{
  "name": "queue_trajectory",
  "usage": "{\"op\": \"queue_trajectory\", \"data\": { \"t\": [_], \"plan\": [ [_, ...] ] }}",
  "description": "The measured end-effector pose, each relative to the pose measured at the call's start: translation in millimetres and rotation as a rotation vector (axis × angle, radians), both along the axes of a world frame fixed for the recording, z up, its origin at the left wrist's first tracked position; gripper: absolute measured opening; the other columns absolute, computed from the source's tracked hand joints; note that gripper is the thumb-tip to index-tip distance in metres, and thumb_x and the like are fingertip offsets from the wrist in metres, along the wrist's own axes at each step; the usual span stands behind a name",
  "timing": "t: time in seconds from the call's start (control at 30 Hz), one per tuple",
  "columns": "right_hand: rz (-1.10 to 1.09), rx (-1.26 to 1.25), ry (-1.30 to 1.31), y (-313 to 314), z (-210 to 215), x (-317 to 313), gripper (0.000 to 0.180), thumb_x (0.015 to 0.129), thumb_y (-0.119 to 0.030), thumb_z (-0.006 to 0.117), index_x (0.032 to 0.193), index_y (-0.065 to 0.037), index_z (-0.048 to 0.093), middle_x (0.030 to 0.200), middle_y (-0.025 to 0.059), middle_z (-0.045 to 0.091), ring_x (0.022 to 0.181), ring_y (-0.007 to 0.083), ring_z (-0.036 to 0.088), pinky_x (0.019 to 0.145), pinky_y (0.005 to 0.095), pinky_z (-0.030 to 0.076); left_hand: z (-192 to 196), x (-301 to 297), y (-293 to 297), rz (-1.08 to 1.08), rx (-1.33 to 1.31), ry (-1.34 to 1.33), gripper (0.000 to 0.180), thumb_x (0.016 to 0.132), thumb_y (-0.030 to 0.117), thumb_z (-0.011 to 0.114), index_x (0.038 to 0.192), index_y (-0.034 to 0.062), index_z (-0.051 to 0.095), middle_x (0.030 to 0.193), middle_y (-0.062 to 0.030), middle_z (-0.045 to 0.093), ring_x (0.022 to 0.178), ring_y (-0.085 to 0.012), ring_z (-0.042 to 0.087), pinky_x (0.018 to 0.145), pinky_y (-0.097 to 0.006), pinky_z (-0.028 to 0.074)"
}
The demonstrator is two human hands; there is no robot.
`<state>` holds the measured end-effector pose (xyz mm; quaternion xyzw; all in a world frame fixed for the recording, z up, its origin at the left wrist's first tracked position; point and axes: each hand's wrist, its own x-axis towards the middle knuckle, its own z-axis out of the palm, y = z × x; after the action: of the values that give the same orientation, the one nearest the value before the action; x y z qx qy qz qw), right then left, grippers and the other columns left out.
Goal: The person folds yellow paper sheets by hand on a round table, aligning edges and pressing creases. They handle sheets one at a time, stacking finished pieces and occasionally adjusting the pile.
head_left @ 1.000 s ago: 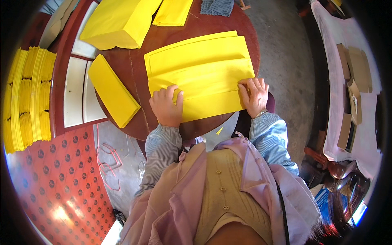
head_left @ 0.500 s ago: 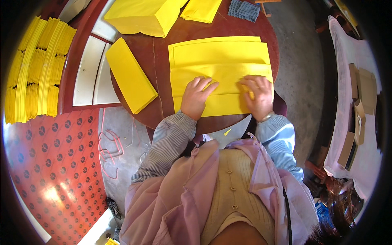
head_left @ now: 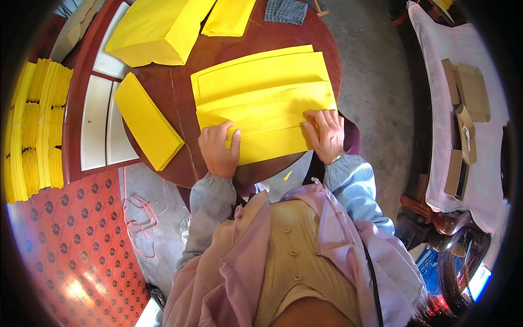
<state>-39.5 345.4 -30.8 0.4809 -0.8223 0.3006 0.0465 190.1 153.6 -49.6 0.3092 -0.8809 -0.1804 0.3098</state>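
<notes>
A stack of yellow paper sheets (head_left: 256,101) lies before me on the round dark red table (head_left: 188,131), its near part folded over in a strip with a crease running across it. At the left edge of this fold, my left hand (head_left: 218,152) has its fingers curled over the paper, thumb apart on the near side. My right hand (head_left: 327,136) grips the right end of the same fold, fingers bent over it and thumb below. Between the hands, the folded layer bulges up slightly. The fingertips under the paper are partly hidden.
A folded yellow bundle (head_left: 148,122) lies on the table's left side. A large yellow block (head_left: 158,32), a smaller yellow pile (head_left: 229,17) and a grey textured pad (head_left: 286,11) sit at the back. Banded yellow stacks (head_left: 38,131) stand far left; cardboard boxes (head_left: 471,92) lie right.
The view has shifted, so the table sits farther left. My hands have moved apart from the middle of the paper to the two ends of the fold.
</notes>
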Motion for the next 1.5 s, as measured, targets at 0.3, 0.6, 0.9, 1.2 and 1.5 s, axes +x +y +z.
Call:
{"op": "queue_trajectory", "data": {
  "t": [0.3,0.6,0.9,1.2,1.5],
  "plan": [
    [-0.141,-0.004,-0.008,-2,-9,-20,0.011,0.091,-0.019,0.076,0.095,-0.010,0.071,0.089,0.0077,0.073,0.087,0.0287,0.065,0.083,0.0453,0.045,2,17,-15,0.141,-0.086,-0.138,0.015,0.087,0.017,0.078,0.098,0.0134,0.068,0.093,-0.0077,0.063,0.092,-0.0327,0.060,0.084,-0.046,0.044],
    [-0.139,-0.009,0.114,6,-12,-23,0.014,0.092,-0.017,0.073,0.104,-0.011,0.076,0.102,0.0086,0.072,0.100,0.0302,0.065,0.089,0.0470,0.047,0,2,-20,-0.296,0.018,0.050,0.023,0.087,0.001,0.066,0.107,0.0089,0.072,0.108,-0.0136,0.069,0.107,-0.0366,0.062,0.094,-0.044,0.049],
    [-0.164,0.033,0.116,13,-16,-29,0.013,0.089,-0.017,0.071,0.100,-0.012,0.076,0.101,0.0080,0.071,0.102,0.0298,0.063,0.091,0.0485,0.045,4,-9,9,0.062,-0.068,-0.042,0.025,0.086,0.028,0.081,0.106,0.0159,0.074,0.099,-0.0060,0.064,0.101,-0.0302,0.060,0.086,-0.046,0.044],
    [-0.030,0.035,0.168,-13,9,-4,0.020,0.078,-0.015,0.075,0.098,-0.015,0.076,0.108,0.0024,0.071,0.108,0.0273,0.063,0.095,0.0474,0.044,1,-29,21,0.156,-0.177,-0.124,0.040,0.078,0.042,0.086,0.112,0.0225,0.076,0.106,-0.0052,0.060,0.111,-0.0274,0.056,0.095,-0.051,0.038],
    [0.125,-0.077,0.060,-21,-1,13,0.018,0.085,-0.015,0.076,0.103,-0.014,0.078,0.108,0.0024,0.073,0.105,0.0260,0.065,0.091,0.0435,0.045,3,-11,8,0.038,-0.129,-0.059,0.028,0.084,0.029,0.084,0.107,0.0174,0.074,0.100,-0.0070,0.061,0.103,-0.0313,0.059,0.087,-0.047,0.046]
  ]
}}
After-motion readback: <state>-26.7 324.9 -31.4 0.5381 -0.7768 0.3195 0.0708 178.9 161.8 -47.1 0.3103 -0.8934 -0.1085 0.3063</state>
